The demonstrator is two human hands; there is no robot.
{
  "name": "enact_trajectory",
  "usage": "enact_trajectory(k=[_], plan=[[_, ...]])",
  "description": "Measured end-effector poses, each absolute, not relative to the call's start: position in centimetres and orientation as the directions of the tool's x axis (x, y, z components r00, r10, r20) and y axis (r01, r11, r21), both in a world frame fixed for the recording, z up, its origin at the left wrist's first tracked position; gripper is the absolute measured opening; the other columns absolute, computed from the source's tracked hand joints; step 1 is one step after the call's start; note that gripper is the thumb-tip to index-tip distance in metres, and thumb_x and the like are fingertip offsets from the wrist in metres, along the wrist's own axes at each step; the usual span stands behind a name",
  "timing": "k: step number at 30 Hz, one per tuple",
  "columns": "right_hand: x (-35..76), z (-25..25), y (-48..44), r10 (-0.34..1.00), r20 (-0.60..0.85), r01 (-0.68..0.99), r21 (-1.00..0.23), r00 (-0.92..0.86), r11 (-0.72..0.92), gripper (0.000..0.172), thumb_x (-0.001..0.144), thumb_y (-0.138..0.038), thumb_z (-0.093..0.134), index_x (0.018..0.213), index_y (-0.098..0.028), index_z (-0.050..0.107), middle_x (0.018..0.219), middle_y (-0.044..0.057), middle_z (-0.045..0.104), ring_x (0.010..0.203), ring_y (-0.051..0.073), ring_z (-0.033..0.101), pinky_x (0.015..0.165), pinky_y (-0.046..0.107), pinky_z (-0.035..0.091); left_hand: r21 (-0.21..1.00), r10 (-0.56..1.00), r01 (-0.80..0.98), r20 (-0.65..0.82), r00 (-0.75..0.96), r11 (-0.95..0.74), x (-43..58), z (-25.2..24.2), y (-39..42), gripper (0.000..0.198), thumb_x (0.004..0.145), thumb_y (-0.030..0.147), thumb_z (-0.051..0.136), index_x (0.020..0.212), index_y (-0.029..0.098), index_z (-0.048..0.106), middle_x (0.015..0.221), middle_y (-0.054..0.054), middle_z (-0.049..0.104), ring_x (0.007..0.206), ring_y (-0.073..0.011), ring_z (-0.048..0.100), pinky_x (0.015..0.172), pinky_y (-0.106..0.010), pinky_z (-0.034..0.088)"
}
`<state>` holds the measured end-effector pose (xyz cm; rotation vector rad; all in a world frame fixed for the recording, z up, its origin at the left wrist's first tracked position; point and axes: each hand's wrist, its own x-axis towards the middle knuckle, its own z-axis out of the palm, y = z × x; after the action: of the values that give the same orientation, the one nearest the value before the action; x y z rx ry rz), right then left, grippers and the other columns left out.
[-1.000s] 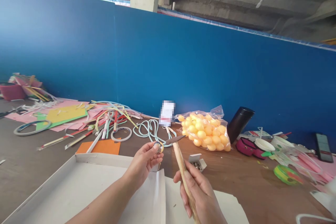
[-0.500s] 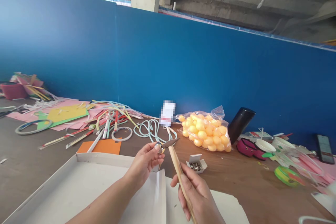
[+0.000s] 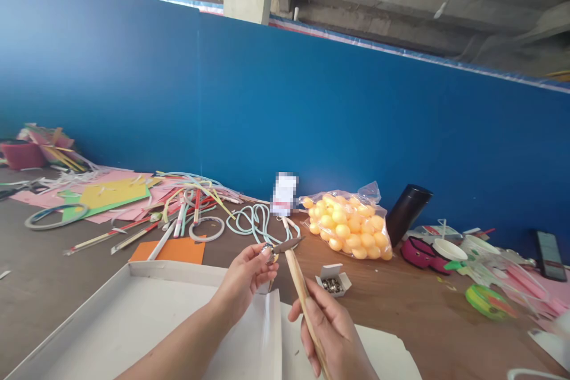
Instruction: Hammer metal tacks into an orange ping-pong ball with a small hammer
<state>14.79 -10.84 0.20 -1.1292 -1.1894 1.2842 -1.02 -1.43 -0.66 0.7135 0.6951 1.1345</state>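
My left hand pinches a small round yellow ball with metal tacks on it, held above the far edge of a white cardboard tray. My right hand is wrapped round the wooden handle of a small hammer. The hammer's dark metal head touches the ball at my left fingertips. Just right of the hammer, a small open white box of metal tacks sits on the brown table.
A plastic bag of orange balls lies behind the tack box, with a black cylinder beside it. Coloured paper, strips and rings litter the left. A green tape roll, cups and a phone lie at right. A blue wall backs the table.
The hammer head has come down and leftwards onto the ball in my left fingers. My right hand has shifted slightly left; my left hand has barely moved.
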Motion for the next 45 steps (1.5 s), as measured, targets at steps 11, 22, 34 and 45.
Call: enact_trajectory(k=[11, 22, 34, 45], plan=[[14.65, 0.56, -10.81, 0.999, -0.022, -0.053, -0.998, -0.05, -0.025, 0.051, 0.083, -0.05, 0.051, 0.123, -0.018, 0.05, 0.078, 0.006, 0.061, 0.036, 0.004, 0.042, 0.026, 0.013, 0.031, 0.796, 0.958, -0.55, -0.124, 0.26, 0.252, -1.02, -0.81, -1.41, 0.024, 0.073, 0.026, 0.069, 0.092, 0.015, 0.058, 0.078, -0.004, 0.062, 0.071, -0.0126, 0.064, 0.062, -0.021, 0.054], [14.69, 0.33, -10.79, 1.0, 0.006, -0.073, -0.997, -0.028, 0.004, 0.05, 0.083, -0.051, 0.049, 0.121, -0.019, 0.051, 0.078, 0.006, 0.061, 0.036, 0.004, 0.041, 0.026, 0.014, 0.03, 0.784, 0.957, -0.563, -0.133, 0.256, 0.26, -1.03, -0.53, -1.38, 0.024, 0.071, 0.024, 0.07, 0.09, 0.015, 0.059, 0.076, -0.003, 0.064, 0.068, -0.0117, 0.065, 0.06, -0.019, 0.054], [14.69, 0.39, -10.8, 0.999, -0.018, -0.044, -0.999, -0.034, -0.019, 0.048, 0.084, -0.048, 0.049, 0.122, -0.018, 0.05, 0.079, 0.006, 0.061, 0.038, 0.005, 0.042, 0.027, 0.014, 0.032, 0.794, 0.96, -0.55, -0.15, 0.237, 0.259, -1.03, -0.65, -1.29, 0.023, 0.071, 0.026, 0.07, 0.089, 0.015, 0.059, 0.078, -0.002, 0.062, 0.069, -0.0117, 0.065, 0.06, -0.019, 0.054], [14.63, 0.43, -10.74, 0.999, -0.017, -0.055, -0.998, -0.038, -0.019, 0.05, 0.083, -0.05, 0.05, 0.122, -0.018, 0.051, 0.078, 0.006, 0.061, 0.038, 0.005, 0.043, 0.028, 0.015, 0.032, 0.786, 0.965, -0.564, -0.161, 0.209, 0.254, -1.03, -0.61, -1.14, 0.024, 0.069, 0.025, 0.072, 0.087, 0.016, 0.059, 0.076, -0.002, 0.064, 0.067, -0.0118, 0.065, 0.059, -0.019, 0.054]])
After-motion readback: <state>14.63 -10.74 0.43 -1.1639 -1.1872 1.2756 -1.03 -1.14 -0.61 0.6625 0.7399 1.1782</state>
